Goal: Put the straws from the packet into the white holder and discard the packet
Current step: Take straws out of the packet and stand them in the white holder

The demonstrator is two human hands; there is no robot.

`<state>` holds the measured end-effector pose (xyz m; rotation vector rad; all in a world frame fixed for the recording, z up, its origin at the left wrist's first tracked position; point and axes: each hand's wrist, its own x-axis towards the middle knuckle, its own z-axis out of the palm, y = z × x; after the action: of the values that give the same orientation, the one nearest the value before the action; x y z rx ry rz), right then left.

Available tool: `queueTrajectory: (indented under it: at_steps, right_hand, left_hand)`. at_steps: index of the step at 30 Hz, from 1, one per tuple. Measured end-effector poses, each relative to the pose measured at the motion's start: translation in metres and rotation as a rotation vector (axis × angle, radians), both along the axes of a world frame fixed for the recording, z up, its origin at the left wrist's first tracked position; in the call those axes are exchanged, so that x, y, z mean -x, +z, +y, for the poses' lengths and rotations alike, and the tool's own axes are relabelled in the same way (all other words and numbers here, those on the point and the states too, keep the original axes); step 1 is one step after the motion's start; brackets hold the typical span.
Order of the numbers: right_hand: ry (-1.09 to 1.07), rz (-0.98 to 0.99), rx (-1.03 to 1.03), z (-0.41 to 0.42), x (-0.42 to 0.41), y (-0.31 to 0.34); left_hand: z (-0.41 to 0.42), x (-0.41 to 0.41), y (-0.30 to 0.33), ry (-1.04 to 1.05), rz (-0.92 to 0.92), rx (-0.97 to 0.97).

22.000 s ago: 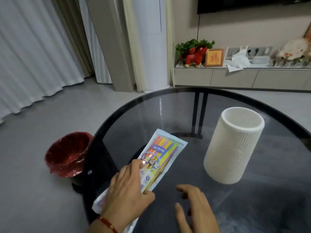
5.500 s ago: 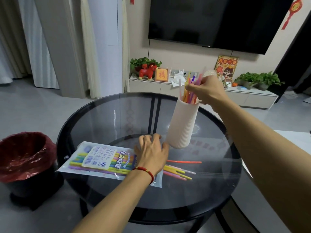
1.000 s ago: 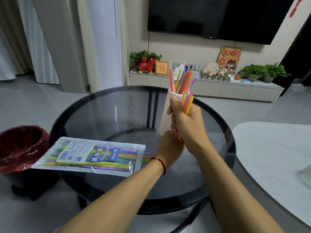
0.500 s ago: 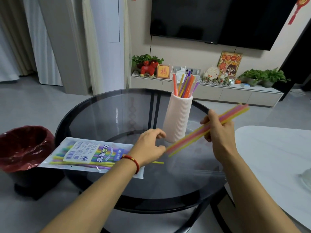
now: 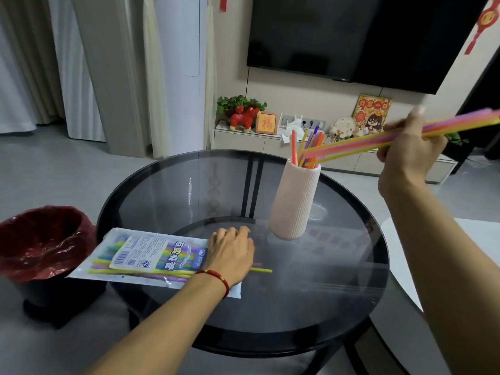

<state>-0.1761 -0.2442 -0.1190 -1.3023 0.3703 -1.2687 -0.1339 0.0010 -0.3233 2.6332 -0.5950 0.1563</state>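
The white ribbed holder [image 5: 295, 201] stands upright on the round dark glass table [image 5: 167, 185] with several coloured straws [image 5: 307, 147] sticking out of it. My right hand [image 5: 408, 150] is raised to the right of the holder, shut on a bundle of straws [image 5: 359, 143] that lies nearly level, its left tips just above the holder's mouth. The packet [image 5: 151, 258] lies flat near the table's left edge with several straws inside. My left hand [image 5: 232, 253] rests palm down on the packet's open right end. One yellow straw [image 5: 261, 270] pokes out past that hand.
A bin with a dark red liner [image 5: 40, 242] stands on the floor just left of the table. A white table surface [image 5: 479, 234] is at the right edge. A low cabinet [image 5: 243, 142] with ornaments and a wall television [image 5: 351, 36] are behind.
My right hand has risen and moved right with the bundle, whose tips now reach the holder's mouth. My left hand has dropped from beside the holder onto the packet's end.
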Motion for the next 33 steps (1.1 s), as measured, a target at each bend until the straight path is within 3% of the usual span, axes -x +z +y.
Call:
queueTrajectory:
  at_steps: [3, 8, 15, 18, 22, 24, 28, 33]
  right_hand:
    - [-0.051, 0.164, 0.25, 0.009, -0.019, 0.005]
    - [-0.026, 0.381, 0.493, 0.029, -0.047, -0.005]
    - [0.105, 0.707, 0.603, 0.039, -0.052, -0.001]
    - [0.135, 0.705, 0.638, 0.045, -0.05, 0.003]
    - [-0.023, 0.475, 0.652, 0.047, -0.046, 0.002]
    - [-0.093, 0.41, 0.762, 0.047, -0.045, -0.006]
    - [-0.004, 0.596, 1.053, 0.045, -0.047, -0.032]
    - [0.046, 0.521, 0.952, 0.046, -0.04, -0.028]
  left_hand:
    - [-0.004, -0.002, 0.001, -0.002, 0.022, 0.01]
    - [-0.006, -0.004, 0.006, -0.009, 0.051, 0.047]
    - [-0.004, 0.001, 0.01, -0.012, 0.089, 0.018]
    - [-0.002, 0.002, 0.012, -0.009, 0.099, 0.023]
    - [-0.002, 0.002, 0.015, -0.021, 0.098, 0.028]
    - [-0.001, 0.0, 0.015, -0.035, 0.11, 0.027]
    - [0.006, -0.007, 0.016, -0.06, 0.159, -0.053]
    - [0.025, -0.013, 0.024, -0.191, 0.22, -0.195]
